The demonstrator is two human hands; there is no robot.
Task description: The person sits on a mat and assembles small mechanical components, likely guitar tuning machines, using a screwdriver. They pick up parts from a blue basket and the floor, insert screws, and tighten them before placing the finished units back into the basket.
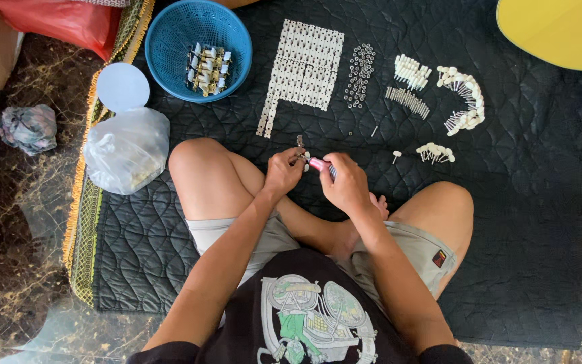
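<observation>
Pinching a small metal part (pixel 300 156) between our left fingers (pixel 296 160), we hold it just above the black quilted mat (pixel 520 222), in front of our crossed legs. Our left hand (pixel 282 172) is closed tight around that part, and what kind of piece it is we cannot tell at this size. Our right hand (pixel 346 183) grips a pink-handled tool (pixel 320 164), fingers wrapped narrow about the handle, its tip meeting the metal part between both hands.

Just beyond the hands lies a pale grid of small flat pieces (pixel 303 67) laid in rows on the mat. To its right we see a cluster of tiny rings (pixel 360 75), then a heap of white pegs (pixel 411 71) with a row of thin pins (pixel 407 101) beside it, and farther right an arc of white-headed pegs (pixel 465 100). A smaller bunch of pegs (pixel 435 153) sits near our right hand.

Left of the grid stands a blue plastic basket (pixel 170 40) holding assembled metal and white parts (pixel 208 69). Beside it lie a round pale lid (pixel 122 86) and a clear plastic bag (pixel 126 150) at the mat's edge. A yellow curved object (pixel 560 30) lies at the far right corner.
</observation>
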